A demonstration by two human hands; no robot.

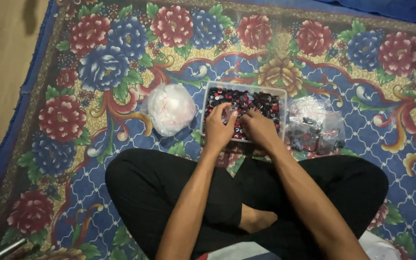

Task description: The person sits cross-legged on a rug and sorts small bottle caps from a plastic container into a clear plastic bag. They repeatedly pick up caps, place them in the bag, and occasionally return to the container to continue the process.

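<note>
A clear rectangular plastic tray filled with several small dark and red pieces sits on the carpet in front of my crossed legs. My left hand rests over the tray's near left part, fingers curled down into the pieces. My right hand lies beside it over the near middle, fingers bent among the pieces. Whether either hand pinches a piece is hidden by the fingers.
A white crumpled plastic bag lies left of the tray. Clear small bags holding dark pieces lie to its right. A flowered blue and red carpet covers the floor; bare floor shows at far left.
</note>
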